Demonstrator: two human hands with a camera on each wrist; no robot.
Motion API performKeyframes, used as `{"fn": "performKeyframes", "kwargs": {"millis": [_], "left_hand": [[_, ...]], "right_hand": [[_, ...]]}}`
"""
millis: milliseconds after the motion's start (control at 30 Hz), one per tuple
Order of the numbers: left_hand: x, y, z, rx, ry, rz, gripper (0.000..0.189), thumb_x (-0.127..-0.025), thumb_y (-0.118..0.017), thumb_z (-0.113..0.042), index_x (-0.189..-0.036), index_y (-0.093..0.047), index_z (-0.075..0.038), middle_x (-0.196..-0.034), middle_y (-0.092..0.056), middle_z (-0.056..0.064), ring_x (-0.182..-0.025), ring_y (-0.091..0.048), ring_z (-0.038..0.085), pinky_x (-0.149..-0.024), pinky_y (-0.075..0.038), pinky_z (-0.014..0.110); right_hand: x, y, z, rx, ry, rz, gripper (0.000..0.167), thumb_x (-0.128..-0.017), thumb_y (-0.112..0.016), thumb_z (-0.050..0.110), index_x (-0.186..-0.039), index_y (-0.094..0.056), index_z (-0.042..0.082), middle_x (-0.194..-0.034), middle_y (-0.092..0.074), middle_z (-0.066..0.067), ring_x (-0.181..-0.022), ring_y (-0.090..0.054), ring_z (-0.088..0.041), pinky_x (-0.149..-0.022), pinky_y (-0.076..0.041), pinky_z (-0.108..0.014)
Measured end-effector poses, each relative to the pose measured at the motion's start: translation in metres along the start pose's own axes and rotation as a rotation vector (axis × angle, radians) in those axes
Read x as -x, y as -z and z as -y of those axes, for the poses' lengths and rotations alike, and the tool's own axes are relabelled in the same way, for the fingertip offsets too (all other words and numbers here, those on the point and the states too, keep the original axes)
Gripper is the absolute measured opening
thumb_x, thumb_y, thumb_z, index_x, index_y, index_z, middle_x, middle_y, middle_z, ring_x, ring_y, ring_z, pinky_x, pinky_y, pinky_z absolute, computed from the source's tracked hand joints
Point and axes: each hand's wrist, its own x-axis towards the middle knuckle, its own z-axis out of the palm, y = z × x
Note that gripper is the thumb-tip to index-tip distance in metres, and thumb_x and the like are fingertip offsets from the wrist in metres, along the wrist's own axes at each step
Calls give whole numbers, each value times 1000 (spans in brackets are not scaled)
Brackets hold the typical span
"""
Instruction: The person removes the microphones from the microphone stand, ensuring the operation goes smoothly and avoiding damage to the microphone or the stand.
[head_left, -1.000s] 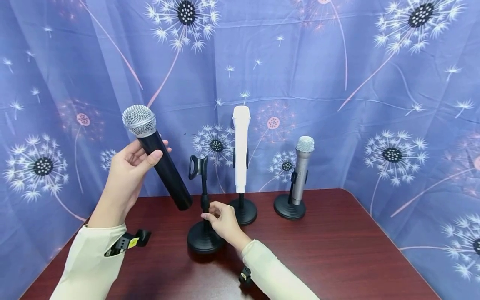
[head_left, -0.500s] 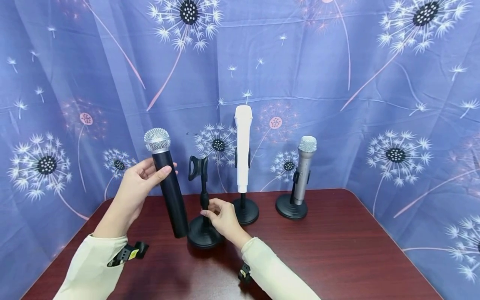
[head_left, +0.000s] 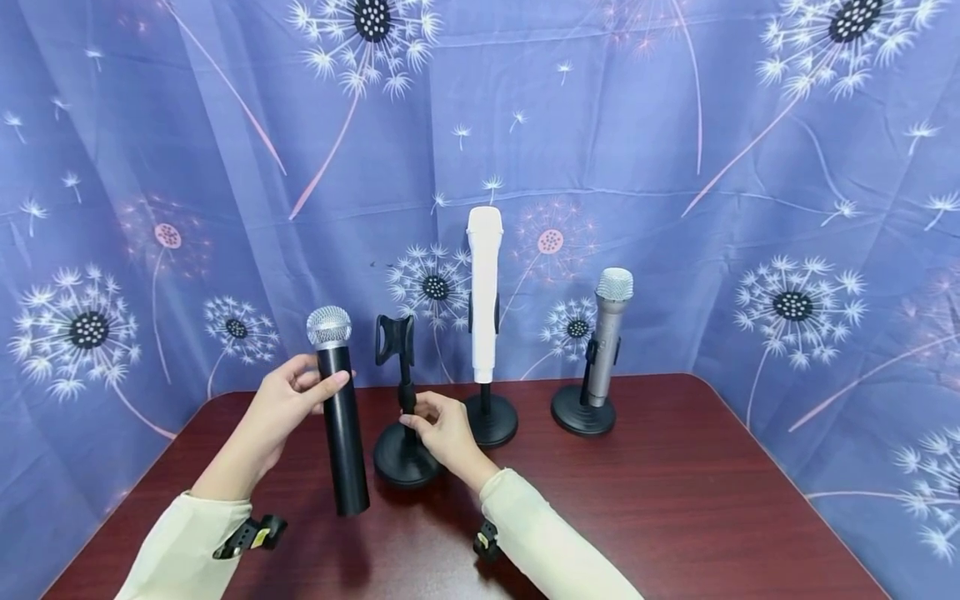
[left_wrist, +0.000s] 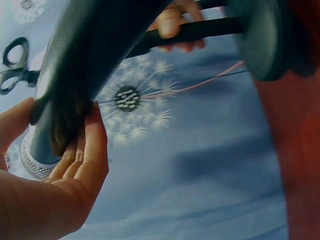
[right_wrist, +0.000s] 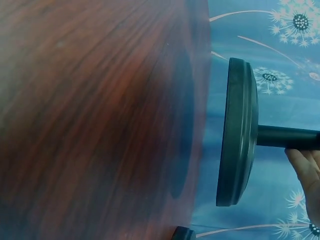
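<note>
My left hand [head_left: 288, 400] grips a black microphone [head_left: 341, 425] with a silver mesh head just below the head. The microphone stands upright with its base at the table. In the left wrist view its dark body [left_wrist: 95, 55] runs between my thumb and fingers [left_wrist: 87, 150]. My right hand [head_left: 438, 429] pinches the thin pole of an empty black stand [head_left: 405, 400], whose clip on top holds nothing. The stand's round base [right_wrist: 237, 132] sits on the table, just right of the microphone.
A white microphone [head_left: 483, 292] in a stand and a silver microphone [head_left: 606, 333] in a stand are behind, near the blue dandelion-print curtain [head_left: 675, 167]. The dark red wooden table [head_left: 675, 500] stretches to the right and front.
My left hand has lowered the black microphone from a raised tilt to upright at the table, closer to the empty stand. My right hand stayed on the pole.
</note>
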Motion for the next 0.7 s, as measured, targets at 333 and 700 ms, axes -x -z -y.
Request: {"fn": "performKeyframes", "kwargs": {"millis": [333, 700], "left_hand": [[11, -11, 39, -12, 144, 60, 48, -91, -68, -25, -121, -47, 7, -96, -64, 8, -79, -65, 14, -73, -56, 33], [35, -30, 77, -84, 261, 149, 47, -88, -72, -24, -112, -51, 11, -84, -50, 9, -73, -63, 19, -65, -57, 38]], "right_hand": [[0, 3, 20, -10, -4, -1, 14, -81, -72, -6, -95, -71, -5, -81, -71, -18, -67, -65, -26, -59, -47, -19], [-5, -2, -4, 22, 30, -22, 13, -83, -75, 4, -95, -73, 4, -82, -73, -7, -75, -68, -7, -67, -52, -20]]}}
